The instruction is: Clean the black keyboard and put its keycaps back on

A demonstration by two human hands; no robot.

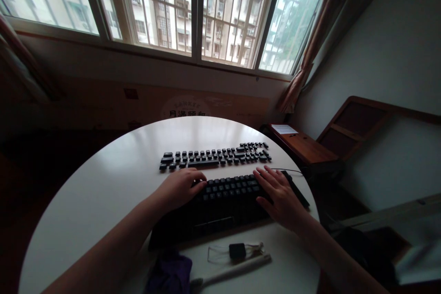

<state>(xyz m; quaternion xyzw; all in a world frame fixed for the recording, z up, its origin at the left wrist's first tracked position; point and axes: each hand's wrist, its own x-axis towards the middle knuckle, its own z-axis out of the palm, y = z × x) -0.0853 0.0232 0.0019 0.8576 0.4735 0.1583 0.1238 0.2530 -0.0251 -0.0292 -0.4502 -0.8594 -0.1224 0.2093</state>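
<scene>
A black keyboard lies on the white round table. Several keys sit in its middle and right part, while its lower left part looks bare and dark. My left hand is at the left end of these keys, its thumb and index finger bent around a small dark keycap, partly hidden by the fingers. Over the keyboard's right side rests my right hand, fingers stretched and apart, holding nothing. Behind the keyboard, loose black keycaps lie in rows, with a long space bar among them.
Nearest me on the table are a purple cloth, a pale toothbrush and a black-handled wire puller. A thin cable runs off the keyboard's right. Right of the table stands a wooden bench with a paper.
</scene>
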